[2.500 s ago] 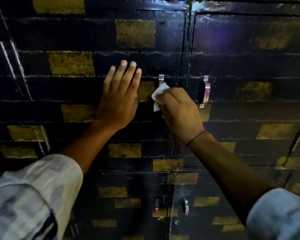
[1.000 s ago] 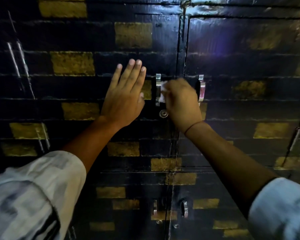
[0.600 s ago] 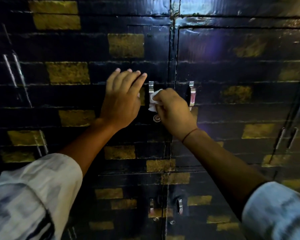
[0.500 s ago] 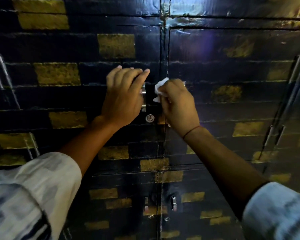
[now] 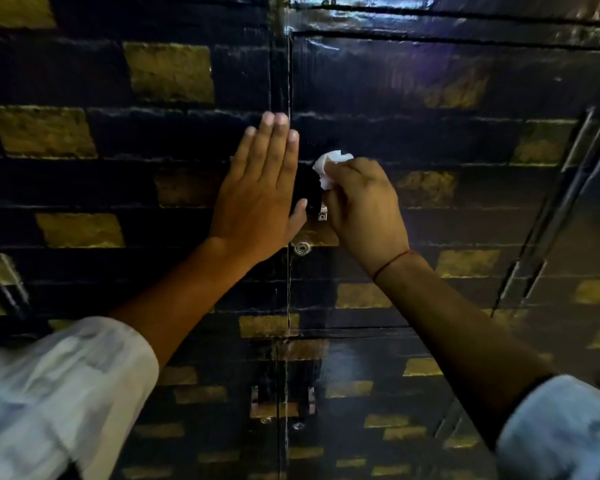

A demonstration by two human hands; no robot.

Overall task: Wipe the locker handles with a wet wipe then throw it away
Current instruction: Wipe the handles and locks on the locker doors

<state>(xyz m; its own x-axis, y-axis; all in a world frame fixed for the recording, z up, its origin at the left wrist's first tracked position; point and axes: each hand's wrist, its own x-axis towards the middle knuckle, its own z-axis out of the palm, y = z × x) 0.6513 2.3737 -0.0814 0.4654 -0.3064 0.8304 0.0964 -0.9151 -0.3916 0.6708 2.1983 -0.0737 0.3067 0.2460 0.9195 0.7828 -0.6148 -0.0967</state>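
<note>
- The left hand [image 5: 257, 192] lies flat against the dark locker door [image 5: 174, 140], its fingers straight and held together, pointing up, its thumb spread out to the right toward the seam between the two upper doors.
- The right hand [image 5: 364, 209] has its fingers curled round a crumpled white wet wipe [image 5: 329, 168], which sticks out at the top left of the fist.
- The wipe is pressed at the upper end of a metal handle [image 5: 322, 213] on the right-hand door [image 5: 430, 133]; only the lower end of that handle shows, just beside the fist, and the rest is hidden behind the hand and the wipe.
- The two hands are near each other but do not touch; a dark gap lies between the left thumb and the right fist.
- A round keyhole lock [image 5: 302, 248] sits just below the left thumb, near the seam.
- A thin red thread [image 5: 392, 261] circles the right wrist.
- Both forearms are bare, with pale rolled sleeves at the lower corners; the left sleeve [image 5: 59, 393] is blurred.
- The doors are glossy black with gold brick-like patches [image 5: 168, 72].
- Lower down, two more small metal handles [image 5: 283, 400] stand on either side of the seam of the lower doors.
- Long metal bar handles [image 5: 575, 143] show on the lockers at the far right.
</note>
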